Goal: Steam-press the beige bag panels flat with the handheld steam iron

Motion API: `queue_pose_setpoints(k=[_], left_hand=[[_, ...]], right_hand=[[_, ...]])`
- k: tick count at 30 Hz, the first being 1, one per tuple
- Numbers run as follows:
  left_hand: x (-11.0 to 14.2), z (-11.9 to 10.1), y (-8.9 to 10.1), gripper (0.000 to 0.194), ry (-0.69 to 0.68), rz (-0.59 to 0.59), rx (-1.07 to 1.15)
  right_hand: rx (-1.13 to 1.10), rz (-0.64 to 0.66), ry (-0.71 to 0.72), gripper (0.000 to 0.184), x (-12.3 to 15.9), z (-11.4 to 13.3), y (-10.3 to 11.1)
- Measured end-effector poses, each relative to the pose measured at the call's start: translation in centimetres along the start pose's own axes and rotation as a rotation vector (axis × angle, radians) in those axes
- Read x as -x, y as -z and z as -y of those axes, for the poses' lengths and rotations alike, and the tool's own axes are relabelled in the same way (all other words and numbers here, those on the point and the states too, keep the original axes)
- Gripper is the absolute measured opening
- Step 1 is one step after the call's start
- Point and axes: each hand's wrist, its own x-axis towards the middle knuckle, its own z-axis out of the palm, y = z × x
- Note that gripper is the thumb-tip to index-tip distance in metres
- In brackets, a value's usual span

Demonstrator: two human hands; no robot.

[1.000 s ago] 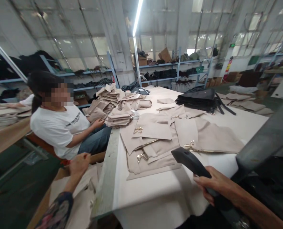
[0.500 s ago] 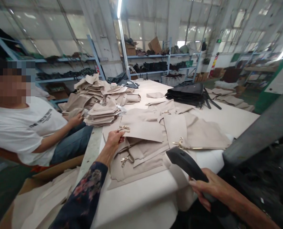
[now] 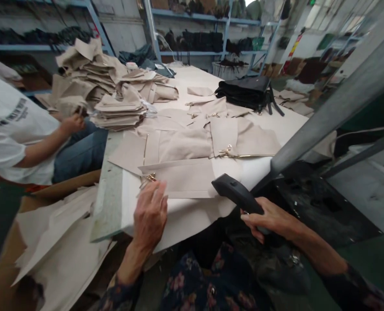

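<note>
My left hand is at the near left corner of a beige bag panel, its fingers stretched out beside a gold metal clasp. The fingertips seem to rest at the panel's edge; the thumb is hidden. My right hand is wrapped round the handle of a black handheld tool with a blunt, slanted nozzle. That nozzle points left, just off the panel's right end. Behind the panel lie more beige bag pieces, one with a gold zipper and clasp.
Stacked beige pieces stand at the table's left, beside a seated person in a white shirt. A carton with beige cut pieces is at lower left. A black bag lies farther back. A grey metal post slants up on the right.
My left hand has come nearer and its fingers have straightened. The panel it gripped, lifted before, now lies flat at the table's near edge. The view has tilted down; the black tool stays in my right hand.
</note>
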Motion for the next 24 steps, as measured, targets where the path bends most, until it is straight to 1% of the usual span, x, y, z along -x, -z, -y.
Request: queue_pose_setpoints(k=[2,3,5,6,10,13,16,18,20,24], left_hand=[[-0.3,-0.8,-2.0,0.034,-0.164,0.09,0.088],[-0.3,-1.0,-2.9,0.033,-0.208,0.117,0.102],[-0.2,-1.1,-4.3,0.031,-0.238,0.129,0.095],[-0.1,-1.0,-4.6,0.031,-0.241,0.127,0.09],[0.3,-0.7,-4.5,0.033,-0.263,0.13,0.09],[0.3,-0.7,-4.2,0.036,-0.288,0.156,0.087],[0.2,-0.7,-4.3,0.036,-0.31,0.179,0.077],[0.2,-0.7,-4.4,0.036,-0.308,0.181,0.071],[0.2,-0.7,-4.4,0.036,-0.302,0.176,0.073],[0.3,-0.6,-4.6,0.035,-0.306,0.155,0.085]], right_hand=[[-0.026,0.017,-0.024,0.028,0.4,0.0,-0.8],[-0.031,0.025,-0.033,0.027,0.5,0.0,-1.2],[-0.019,0.036,-0.041,0.027,0.4,0.3,-1.8],[-0.005,0.047,-0.041,0.028,0.2,0.6,-2.1],[0.035,0.084,-0.072,0.033,-1.1,2.1,-2.9],[0.026,0.062,-0.152,0.032,-2.1,3.3,-3.3],[0.001,0.048,-0.178,0.03,-3.4,4.0,-3.4],[-0.012,0.037,-0.166,0.031,-4.4,4.3,-3.4],[-0.034,-0.006,-0.149,0.033,-5.2,4.4,-3.2],[-0.091,-0.097,-0.095,0.034,-5.5,5.1,-2.6]])
